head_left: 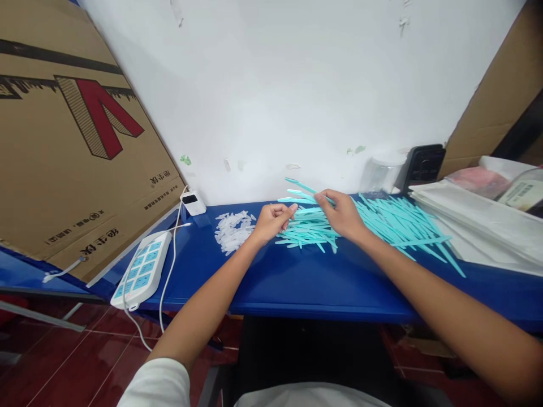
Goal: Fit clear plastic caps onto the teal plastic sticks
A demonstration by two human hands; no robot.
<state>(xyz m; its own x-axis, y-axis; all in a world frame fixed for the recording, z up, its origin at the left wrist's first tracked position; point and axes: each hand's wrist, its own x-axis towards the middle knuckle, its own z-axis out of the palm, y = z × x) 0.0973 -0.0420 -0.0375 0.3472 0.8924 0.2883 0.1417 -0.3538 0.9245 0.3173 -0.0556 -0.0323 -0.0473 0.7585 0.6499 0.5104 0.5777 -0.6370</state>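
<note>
My right hand (343, 215) is closed on a few teal eyebrow razors (302, 185), which fan out to the left from its fingertips. Close by on the left, my left hand (272, 221) is pinched shut; whatever lies between its fingers is too small to make out. Under and between both hands lies a pile of teal razors (311, 234). A bigger razor pile (399, 221) spreads beyond my right wrist. Small translucent caps (233, 230) are heaped left of my left hand.
The blue table (297, 288) meets a white wall. A power strip (142, 268) with white cables and a small white device (193, 202) stand left, beside a large cardboard box (85, 186). On the right are a clear jar (384, 172), a black device (424, 164) and white packaging (487, 226).
</note>
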